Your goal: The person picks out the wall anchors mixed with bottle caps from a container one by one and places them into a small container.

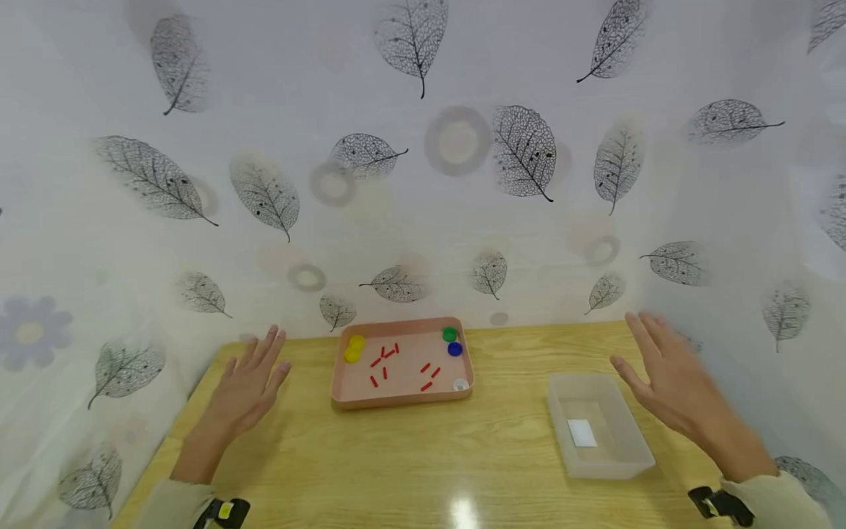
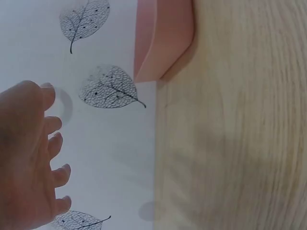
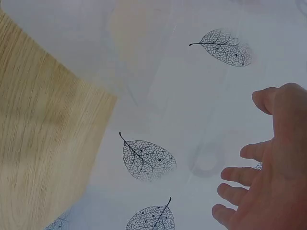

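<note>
My left hand (image 1: 241, 393) is raised over the left side of the table with its fingers spread and nothing in it. On the opposite side, my right hand (image 1: 681, 382) is also up, empty, its fingers extended. Between them at the back lies a pink tray (image 1: 403, 403). Inside it are several small red sticks (image 1: 389, 354), yellow discs (image 1: 353, 355) in the left corner, and a green round piece (image 1: 449, 334), a blue one (image 1: 454, 349) and a whitish one (image 1: 460, 385) along the right. The left wrist view shows the tray's corner (image 2: 175, 43) beyond the left fingers.
A translucent plastic box (image 1: 617, 469) stands on the table near my right hand, with a white rectangle (image 1: 582, 433) at its bottom. The wooden table (image 1: 396, 463) ends at a pale curtain (image 1: 410, 213) printed with dark leaves, which hangs behind and at both sides.
</note>
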`<state>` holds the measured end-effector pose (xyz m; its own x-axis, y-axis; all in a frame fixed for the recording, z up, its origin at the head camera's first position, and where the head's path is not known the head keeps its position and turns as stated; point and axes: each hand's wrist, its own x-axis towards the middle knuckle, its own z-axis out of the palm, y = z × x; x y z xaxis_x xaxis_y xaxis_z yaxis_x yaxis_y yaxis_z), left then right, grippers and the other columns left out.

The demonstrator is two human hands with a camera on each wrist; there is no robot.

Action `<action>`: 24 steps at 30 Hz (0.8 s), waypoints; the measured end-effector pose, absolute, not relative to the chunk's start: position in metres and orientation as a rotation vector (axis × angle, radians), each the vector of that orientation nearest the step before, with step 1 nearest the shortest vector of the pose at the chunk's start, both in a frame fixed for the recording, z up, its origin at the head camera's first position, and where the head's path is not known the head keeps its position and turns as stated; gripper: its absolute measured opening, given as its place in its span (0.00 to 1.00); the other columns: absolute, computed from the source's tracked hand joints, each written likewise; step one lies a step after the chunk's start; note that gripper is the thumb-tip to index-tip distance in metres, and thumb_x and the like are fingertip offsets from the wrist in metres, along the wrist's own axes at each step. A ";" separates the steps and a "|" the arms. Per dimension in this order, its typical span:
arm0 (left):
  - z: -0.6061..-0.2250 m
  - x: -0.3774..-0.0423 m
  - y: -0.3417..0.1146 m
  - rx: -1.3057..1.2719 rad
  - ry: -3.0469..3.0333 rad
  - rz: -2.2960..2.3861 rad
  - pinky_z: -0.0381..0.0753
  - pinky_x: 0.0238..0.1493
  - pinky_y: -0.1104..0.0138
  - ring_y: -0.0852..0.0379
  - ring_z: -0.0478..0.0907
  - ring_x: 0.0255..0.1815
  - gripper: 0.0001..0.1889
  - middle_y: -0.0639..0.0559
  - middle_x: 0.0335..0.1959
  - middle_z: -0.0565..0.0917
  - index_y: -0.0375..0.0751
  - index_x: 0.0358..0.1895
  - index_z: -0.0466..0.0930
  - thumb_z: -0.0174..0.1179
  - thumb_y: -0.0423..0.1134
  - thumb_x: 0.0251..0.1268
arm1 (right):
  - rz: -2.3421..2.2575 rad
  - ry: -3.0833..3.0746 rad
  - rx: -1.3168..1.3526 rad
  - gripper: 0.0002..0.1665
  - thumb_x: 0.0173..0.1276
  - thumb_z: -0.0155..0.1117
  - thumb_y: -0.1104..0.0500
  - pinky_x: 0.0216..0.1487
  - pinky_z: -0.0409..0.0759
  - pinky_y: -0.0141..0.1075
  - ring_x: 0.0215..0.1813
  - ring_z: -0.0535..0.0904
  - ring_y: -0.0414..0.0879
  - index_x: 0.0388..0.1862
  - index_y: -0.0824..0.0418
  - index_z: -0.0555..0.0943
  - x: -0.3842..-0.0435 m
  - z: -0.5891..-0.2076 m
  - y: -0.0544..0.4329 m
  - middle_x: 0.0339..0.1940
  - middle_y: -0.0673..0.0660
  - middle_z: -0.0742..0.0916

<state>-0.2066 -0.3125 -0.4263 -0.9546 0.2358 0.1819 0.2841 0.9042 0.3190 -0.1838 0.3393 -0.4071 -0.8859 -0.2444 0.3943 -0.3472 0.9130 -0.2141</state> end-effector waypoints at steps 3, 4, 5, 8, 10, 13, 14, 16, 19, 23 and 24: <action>-0.434 -0.213 -0.307 -0.424 -2.936 -0.520 0.35 0.70 0.26 0.29 0.38 0.82 0.36 0.43 0.85 0.41 0.45 0.85 0.37 0.37 0.54 0.86 | 0.445 -2.701 0.427 0.47 0.80 0.57 0.48 0.76 0.45 0.67 0.80 0.49 0.74 0.85 0.65 0.47 -0.179 -0.407 0.334 0.80 0.76 0.57; -0.436 -0.215 -0.304 -0.434 -2.936 -0.520 0.35 0.70 0.26 0.29 0.38 0.82 0.36 0.42 0.85 0.41 0.45 0.85 0.37 0.38 0.54 0.86 | 0.460 -2.699 0.419 0.47 0.80 0.57 0.48 0.76 0.46 0.68 0.80 0.49 0.74 0.85 0.64 0.47 -0.177 -0.407 0.333 0.81 0.75 0.57; -0.439 -0.218 -0.302 -0.445 -2.934 -0.521 0.35 0.70 0.26 0.29 0.39 0.82 0.35 0.42 0.85 0.42 0.44 0.85 0.38 0.38 0.54 0.86 | 0.472 -2.694 0.417 0.47 0.80 0.58 0.48 0.75 0.47 0.68 0.80 0.49 0.74 0.85 0.64 0.47 -0.175 -0.407 0.331 0.81 0.75 0.58; -0.449 -0.225 -0.295 -0.473 -2.932 -0.513 0.38 0.70 0.26 0.29 0.41 0.82 0.35 0.42 0.85 0.44 0.43 0.85 0.40 0.38 0.53 0.87 | 0.520 -2.674 0.408 0.47 0.80 0.58 0.49 0.75 0.49 0.69 0.80 0.50 0.72 0.86 0.62 0.47 -0.169 -0.409 0.326 0.82 0.72 0.58; -0.455 -0.230 -0.291 -0.490 -2.928 -0.521 0.39 0.69 0.25 0.29 0.42 0.81 0.34 0.42 0.85 0.45 0.42 0.85 0.42 0.38 0.53 0.87 | 0.547 -2.654 0.406 0.47 0.80 0.58 0.50 0.74 0.50 0.69 0.80 0.50 0.71 0.86 0.61 0.47 -0.165 -0.410 0.324 0.82 0.71 0.57; -0.466 -0.237 -0.285 -0.520 -2.909 -0.540 0.42 0.69 0.25 0.28 0.44 0.81 0.34 0.42 0.85 0.47 0.40 0.84 0.45 0.39 0.52 0.86 | 0.606 -2.635 0.399 0.46 0.81 0.58 0.51 0.75 0.49 0.68 0.81 0.50 0.70 0.86 0.59 0.46 -0.158 -0.412 0.320 0.83 0.69 0.55; -0.469 -0.239 -0.283 -0.532 -2.899 -0.550 0.43 0.68 0.24 0.28 0.46 0.80 0.33 0.42 0.85 0.48 0.40 0.84 0.47 0.40 0.51 0.86 | 0.625 -2.628 0.397 0.46 0.81 0.57 0.51 0.75 0.48 0.68 0.81 0.50 0.71 0.86 0.59 0.46 -0.156 -0.412 0.319 0.83 0.69 0.55; -0.475 -0.241 -0.279 -0.552 -2.876 -0.567 0.45 0.67 0.23 0.26 0.49 0.79 0.32 0.41 0.84 0.51 0.37 0.83 0.50 0.42 0.50 0.86 | 0.675 -2.625 0.389 0.46 0.81 0.57 0.52 0.73 0.49 0.70 0.80 0.50 0.72 0.86 0.59 0.45 -0.151 -0.413 0.316 0.83 0.70 0.55; -0.483 -0.244 -0.275 -0.581 -2.866 -0.598 0.48 0.65 0.22 0.26 0.49 0.79 0.32 0.40 0.84 0.51 0.36 0.82 0.51 0.42 0.49 0.86 | 0.746 -2.632 0.358 0.45 0.82 0.56 0.52 0.69 0.51 0.74 0.79 0.51 0.74 0.87 0.56 0.45 -0.143 -0.414 0.309 0.83 0.70 0.57; -0.486 -0.248 -0.269 -0.584 -2.896 -0.628 0.49 0.67 0.24 0.28 0.47 0.80 0.33 0.39 0.84 0.50 0.35 0.82 0.51 0.40 0.51 0.87 | 0.818 -2.635 0.321 0.43 0.82 0.54 0.50 0.66 0.54 0.76 0.78 0.53 0.74 0.87 0.51 0.46 -0.136 -0.414 0.298 0.83 0.68 0.58; -0.485 -0.248 -0.266 -0.574 -2.907 -0.633 0.49 0.67 0.24 0.28 0.48 0.80 0.32 0.37 0.83 0.51 0.34 0.82 0.52 0.41 0.50 0.86 | 0.827 -2.630 0.320 0.43 0.83 0.54 0.50 0.65 0.54 0.76 0.78 0.53 0.74 0.87 0.51 0.46 -0.135 -0.414 0.295 0.83 0.67 0.58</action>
<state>-0.2482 -0.2662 -0.4851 -0.9222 0.3393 0.1853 0.3857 0.8414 0.3785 -0.1354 0.2950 -0.4143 -0.9079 -0.1045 0.4060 -0.3181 0.8026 -0.5046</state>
